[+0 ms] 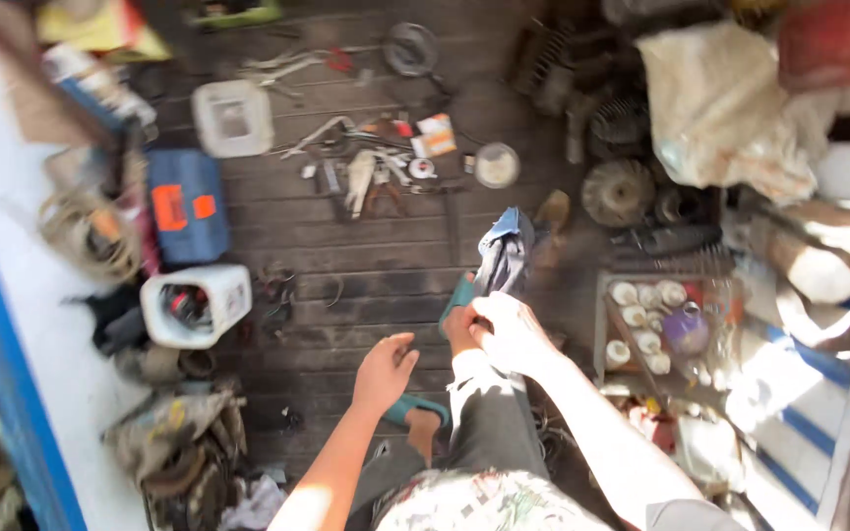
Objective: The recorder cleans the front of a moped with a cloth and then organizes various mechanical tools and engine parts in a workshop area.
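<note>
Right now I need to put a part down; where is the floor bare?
Bare planks lie between the tool pile and the left hand. Crowded: tub and blue case at left, tray of cups at right.

Repair workshop — scattered tools (361, 177), engine parts (618, 192).

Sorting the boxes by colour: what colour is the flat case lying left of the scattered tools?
The flat plastic case is blue with orange patches, clearest in the head view.

Both hands (445, 354) forward — right closed, left loose.
</note>
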